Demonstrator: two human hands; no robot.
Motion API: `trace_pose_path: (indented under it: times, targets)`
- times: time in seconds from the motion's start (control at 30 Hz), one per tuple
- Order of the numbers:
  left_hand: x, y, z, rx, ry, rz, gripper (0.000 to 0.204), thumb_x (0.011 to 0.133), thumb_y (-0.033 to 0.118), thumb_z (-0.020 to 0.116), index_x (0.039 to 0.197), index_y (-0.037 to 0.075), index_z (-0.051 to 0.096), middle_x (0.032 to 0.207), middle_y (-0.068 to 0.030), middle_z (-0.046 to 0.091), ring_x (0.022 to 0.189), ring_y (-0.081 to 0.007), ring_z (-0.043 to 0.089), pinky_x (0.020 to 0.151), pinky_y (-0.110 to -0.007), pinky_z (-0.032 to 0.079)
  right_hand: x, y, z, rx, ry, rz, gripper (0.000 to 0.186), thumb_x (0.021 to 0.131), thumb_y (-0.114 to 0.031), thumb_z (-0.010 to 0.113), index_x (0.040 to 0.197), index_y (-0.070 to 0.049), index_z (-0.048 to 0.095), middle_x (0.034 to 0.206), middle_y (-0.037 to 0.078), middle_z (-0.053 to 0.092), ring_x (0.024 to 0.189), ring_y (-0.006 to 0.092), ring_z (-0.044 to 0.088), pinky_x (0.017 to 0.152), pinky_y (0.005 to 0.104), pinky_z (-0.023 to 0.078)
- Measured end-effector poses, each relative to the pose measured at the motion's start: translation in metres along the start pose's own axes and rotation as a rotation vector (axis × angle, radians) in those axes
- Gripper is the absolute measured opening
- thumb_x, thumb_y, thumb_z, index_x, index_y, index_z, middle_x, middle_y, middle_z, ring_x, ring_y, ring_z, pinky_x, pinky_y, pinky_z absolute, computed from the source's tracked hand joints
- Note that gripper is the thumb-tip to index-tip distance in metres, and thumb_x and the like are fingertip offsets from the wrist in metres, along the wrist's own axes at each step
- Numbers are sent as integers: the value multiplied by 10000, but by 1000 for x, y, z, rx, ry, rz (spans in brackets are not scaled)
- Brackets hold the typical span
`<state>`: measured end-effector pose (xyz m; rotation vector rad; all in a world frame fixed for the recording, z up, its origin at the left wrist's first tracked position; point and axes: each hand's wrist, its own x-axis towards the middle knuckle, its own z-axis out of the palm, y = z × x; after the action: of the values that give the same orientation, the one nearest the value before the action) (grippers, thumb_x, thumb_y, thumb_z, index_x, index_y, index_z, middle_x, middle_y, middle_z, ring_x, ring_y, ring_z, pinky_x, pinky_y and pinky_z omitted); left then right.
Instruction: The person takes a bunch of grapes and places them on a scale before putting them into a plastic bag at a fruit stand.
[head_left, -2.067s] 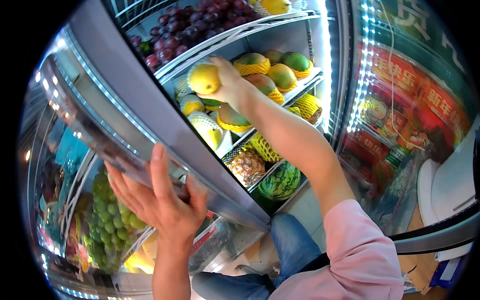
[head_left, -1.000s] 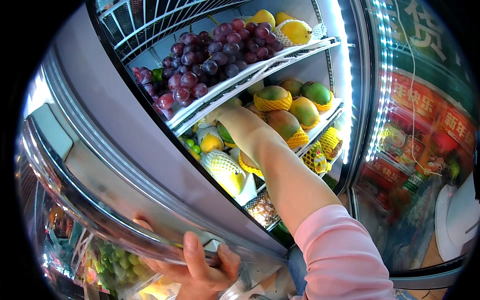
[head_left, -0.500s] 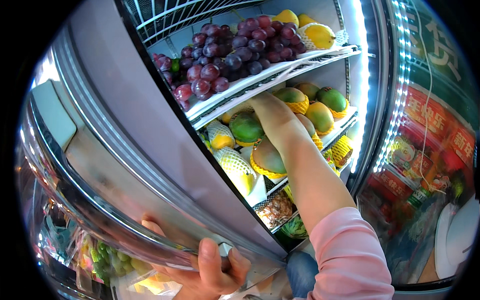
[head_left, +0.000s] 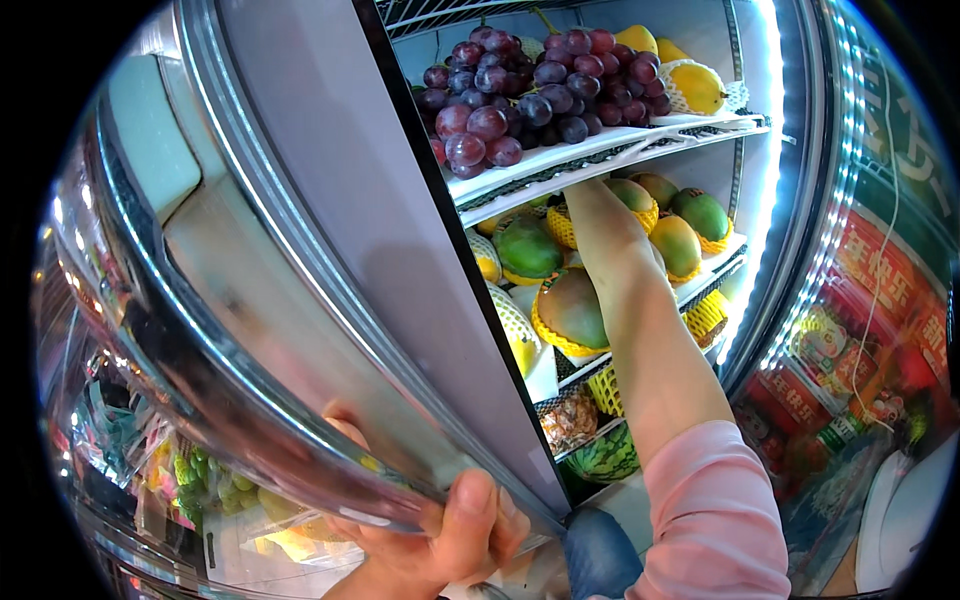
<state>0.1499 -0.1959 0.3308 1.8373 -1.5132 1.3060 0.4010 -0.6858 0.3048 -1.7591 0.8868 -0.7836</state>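
In a lit fridge of fruit, the left hand [head_left: 440, 535] grips the glass door's [head_left: 300, 300] lower edge while the right hand [head_left: 600, 215], fingers hidden, reaches among netted mangoes [head_left: 570, 310], soft, bruisable, best cupped underneath.

1. Red drink cans [head_left: 800, 395] stood in the neighbouring cooler, right of the fruit fridge's lit door frame [head_left: 800, 250].
2. Above them hung a red poster [head_left: 880, 270].
3. Yellow foam net sleeves [head_left: 705, 320] wrapped fruit left of that frame.
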Motion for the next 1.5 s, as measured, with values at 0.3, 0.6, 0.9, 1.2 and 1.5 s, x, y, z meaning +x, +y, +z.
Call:
trace_pose_path:
  times: [0.3, 0.6, 0.9, 1.2, 1.5]
  targets:
    - [9, -2, -2, 142, -40, 115, 678, 790, 168, 509, 1423, 85, 278, 1431, -393, 189, 1309, -587, 262, 1036, -681, 212, -1, -1, -6, -293, 15, -189, 643, 750, -457, 688, 1224, -33, 601, 1279, 204, 567, 1162, 325, 558, 982, 414, 445]
    - [9, 12, -12, 245, -48, 69, 657, 792, 120, 510, 1409, 7, 314, 1415, -385, 261, 1327, -536, 271, 1071, -595, 192, -137, -27, 12, -832, -626, -666, 820, 700, -536, 718, 1277, 21, 550, 1305, 228, 548, 1175, 333, 549, 994, 406, 440]
    - [12, 14, -3, 262, 30, 96, 643, 783, 150, 551, 1376, -28, 379, 1380, -346, 370, 1297, -510, 312, 1064, -599, 207, -165, -3, 14, -954, -510, -566, 1150, 604, -424, 806, 1478, 5, 195, 1374, 223, 484, 1239, 323, 503, 1023, 364, 426]
    - [8, 12, 0, 235, 50, 80, 683, 719, 144, 582, 1361, -21, 418, 1346, -331, 391, 1276, -528, 327, 1069, -620, 203, -170, -12, 3, -1000, -579, -513, 969, 582, -365, 811, 1386, -10, 404, 1269, 210, 574, 1125, 302, 585, 929, 373, 486]
    - [3, 8, -1, 207, 55, 21, 541, 820, 264, 570, 1337, 119, 510, 1356, -337, 362, 1282, -564, 328, 1049, -603, 243, -193, -22, -5, -1045, -570, -538, 824, 624, -361, 772, 1300, 23, 499, 1253, 206, 588, 1125, 315, 586, 936, 378, 484]
